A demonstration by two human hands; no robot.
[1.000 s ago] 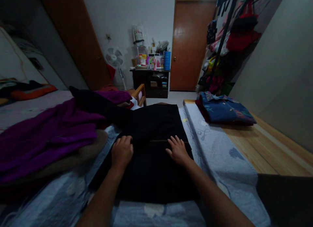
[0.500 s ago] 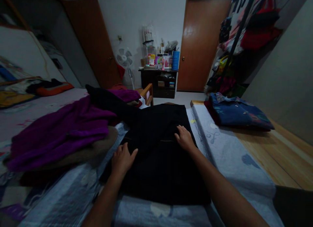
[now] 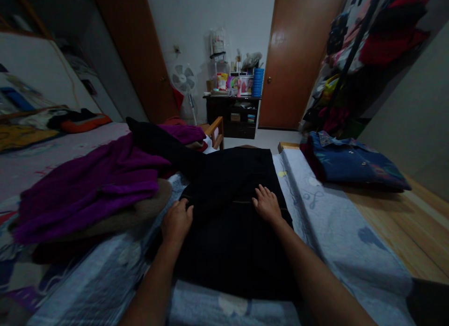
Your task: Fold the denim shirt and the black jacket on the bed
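Observation:
A black garment (image 3: 231, 232) lies spread on a pale blue patterned cloth (image 3: 326, 223), with one sleeve reaching toward the upper left. At the garment's left edge is my left hand (image 3: 177, 220), its fingers curled on the fabric as if gripping the edge. My right hand (image 3: 268, 205) rests on the garment's right part, near a thin light seam, fingers spread and palm down. Left of the garment, a purple garment (image 3: 94, 185) lies heaped over a brown one (image 3: 140, 209).
A folded blue denim-like garment (image 3: 354, 160) sits on a wooden surface (image 3: 403, 223) at the right. Farther back are a wooden chair (image 3: 218, 132), a white fan (image 3: 183, 79) and a dark cabinet (image 3: 229, 115). More clothes lie at the far left.
The view has shifted slightly left. My left hand has moved a little up along the garment's edge and its fingers have curled in. My right hand remains flat on the garment.

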